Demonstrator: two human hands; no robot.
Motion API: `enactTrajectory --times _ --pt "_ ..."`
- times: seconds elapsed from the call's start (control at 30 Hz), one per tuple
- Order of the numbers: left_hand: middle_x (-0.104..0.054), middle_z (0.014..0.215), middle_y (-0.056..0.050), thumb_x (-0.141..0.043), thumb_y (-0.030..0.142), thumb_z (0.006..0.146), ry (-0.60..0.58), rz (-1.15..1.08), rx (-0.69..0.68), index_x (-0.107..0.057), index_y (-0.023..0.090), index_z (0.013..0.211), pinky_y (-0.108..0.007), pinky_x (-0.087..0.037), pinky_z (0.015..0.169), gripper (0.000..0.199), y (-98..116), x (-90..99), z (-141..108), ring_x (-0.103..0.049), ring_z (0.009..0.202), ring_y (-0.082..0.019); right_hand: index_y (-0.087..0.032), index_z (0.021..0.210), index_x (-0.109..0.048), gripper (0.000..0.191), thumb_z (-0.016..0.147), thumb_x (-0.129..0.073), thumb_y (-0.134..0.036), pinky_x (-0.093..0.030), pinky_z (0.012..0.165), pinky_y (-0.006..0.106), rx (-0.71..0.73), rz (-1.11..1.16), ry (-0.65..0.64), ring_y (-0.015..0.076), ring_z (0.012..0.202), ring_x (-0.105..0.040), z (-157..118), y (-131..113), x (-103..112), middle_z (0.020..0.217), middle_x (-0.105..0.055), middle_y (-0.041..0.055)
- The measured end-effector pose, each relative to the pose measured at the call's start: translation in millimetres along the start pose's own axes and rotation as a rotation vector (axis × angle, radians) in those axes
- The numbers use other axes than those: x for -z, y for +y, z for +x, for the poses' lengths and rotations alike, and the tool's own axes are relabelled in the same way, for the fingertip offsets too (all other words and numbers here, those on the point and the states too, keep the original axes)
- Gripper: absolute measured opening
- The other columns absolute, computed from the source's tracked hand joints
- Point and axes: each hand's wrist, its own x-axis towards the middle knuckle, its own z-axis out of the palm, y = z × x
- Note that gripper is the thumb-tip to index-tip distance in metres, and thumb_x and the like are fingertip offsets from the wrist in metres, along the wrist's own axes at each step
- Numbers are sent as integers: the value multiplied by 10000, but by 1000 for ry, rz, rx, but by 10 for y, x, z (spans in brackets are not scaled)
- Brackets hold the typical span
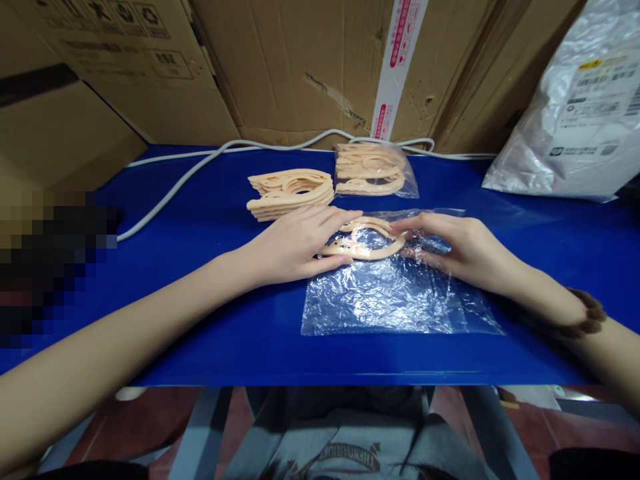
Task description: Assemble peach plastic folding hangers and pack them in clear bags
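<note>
A beige plastic folding hanger [373, 254], folded flat, lies over a clear plastic bag [385, 303] on the blue table; I cannot tell whether it is inside the bag or on top. My left hand [295, 243] is closed around the hanger's left end, thumb along the near side and fingers over the far side. At the other end, my right hand [450, 247] pinches the hanger's curved tip between thumb and fingers, with the bag's film around them. Just beyond my left hand is a stack of similar hangers [293, 190].
Bagged hangers [373, 170] lie at the back, beside the stack. A white cable [185, 180] runs along the table's rear. Cardboard boxes [300, 67] stand behind, and a white labelled parcel bag [570, 120] leans at the right. The blue table [350, 363] has its edge near my lap.
</note>
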Motion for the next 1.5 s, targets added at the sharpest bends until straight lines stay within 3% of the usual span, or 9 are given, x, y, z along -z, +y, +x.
enactTrajectory --times 0.27,0.47,0.7,1.0,1.13,1.33,1.5 --pt "-579 1527 -156 -593 552 1007 18 -167 65 -469 149 1511 -425 -440 1188 657 -73 0 -4 -562 1410 -279 -222 1391 -642 418 1007 -613 -386 -563 993 400 47 -20 -37 238 1193 -709 -22 9 19 1334 -730 81" --pt "-581 1519 -166 -573 502 1030 6 -121 49 -451 129 1525 -417 -448 1179 631 -56 -9 -5 -562 1405 -274 -236 1369 -656 388 1015 -588 -379 -570 995 412 16 -11 -24 243 1192 -714 -21 -45 22 1325 -737 70" --pt "-564 1523 -160 -530 478 1057 3 -92 35 -452 140 1510 -411 -442 1183 570 -24 -18 7 -544 1410 -265 -246 1146 -736 236 1024 -578 -373 -595 867 374 -62 -37 101 230 1010 -771 -24 -96 49 1136 -803 34" --pt "-594 1485 -164 -476 445 1079 27 -27 12 -483 125 1481 -454 -445 1177 514 -7 -63 32 -560 1377 -286 -264 1168 -731 264 1024 -563 -406 -587 897 404 -96 -49 70 254 1046 -762 -35 -89 113 1170 -795 38" --pt "-559 1526 -171 -448 474 1081 116 83 -21 -493 128 1478 -492 -383 1230 529 -36 21 35 -491 1452 -303 -265 1153 -736 271 1020 -547 -406 -581 847 403 -94 -91 73 262 1015 -760 -44 -43 122 1147 -796 39" --pt "-585 1487 -97 -406 552 1063 307 264 257 -535 263 1454 -532 -396 1205 503 -118 302 3 -504 1417 -322 -224 1156 -735 307 994 -539 -395 -555 713 375 -129 -171 44 248 860 -751 -66 41 201 1046 -802 60" --pt "-659 1338 -108 -473 796 926 240 290 417 -580 223 1407 -601 -351 1185 757 -390 343 -30 -529 1340 -391 -255 1172 -713 284 978 -523 -339 -522 623 357 -162 -165 73 224 764 -734 -88 49 267 936 -794 32"
